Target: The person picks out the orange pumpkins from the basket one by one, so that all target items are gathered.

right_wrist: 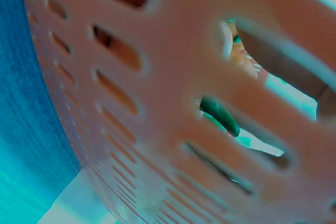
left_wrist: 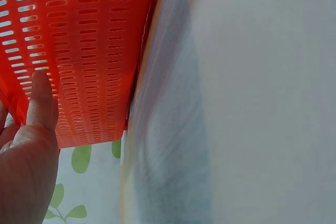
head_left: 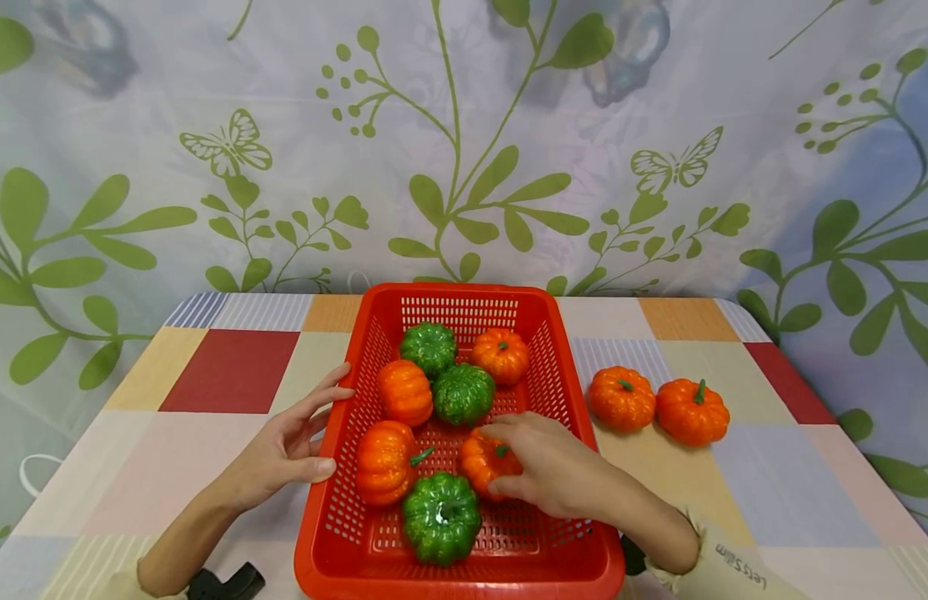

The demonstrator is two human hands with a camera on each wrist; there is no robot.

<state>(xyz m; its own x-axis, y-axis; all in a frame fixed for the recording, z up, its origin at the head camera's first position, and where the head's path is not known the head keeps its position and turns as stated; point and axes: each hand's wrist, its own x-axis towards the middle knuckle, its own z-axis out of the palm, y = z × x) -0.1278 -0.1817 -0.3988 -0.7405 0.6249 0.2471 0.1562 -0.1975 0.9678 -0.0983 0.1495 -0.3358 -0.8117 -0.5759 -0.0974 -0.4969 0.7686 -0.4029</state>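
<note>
your right hand (head_left: pixel 549 467) is inside the red basket (head_left: pixel 569 379), and its fingers curl over a small orange pumpkin (head_left: pixel 480 462) near the front of the basket. the pumpkin sits right under your fingertips, on the side toward the middle of the basket, so the hand comes at it from the right. its little green stem (head_left: pixel 501 451) pokes up just beside your fingers. the hand looks like it is holding the pumpkin, with the fingers bent round its top.

your left hand (head_left: pixel 291 446) is outside the basket, with straight, loose fingers spread wide. the fingers rest flat against the left wall, and the thumb touches the rim. in the left wrist view you can see one finger (left_wrist: pixel 41 100) lying on the slotted wall (left_wrist: pixel 89 51). it holds nothing.

the held pumpkin is much nearer to your right hand than to your left, which has the basket wall in between.

close by the held pumpkin are a big green pumpkin (head_left: pixel 441 517) in front and another orange pumpkin (head_left: pixel 384 461) to its left, both touching or almost touching it. more pumpkins sit farther back in the basket. two orange pumpkins (head_left: pixel 659 404) sit on the counter (head_left: pixel 771 483), off to the right of the basket, on your right hand's side.

the right wrist view shows only blurry basket slots very close up.
</note>
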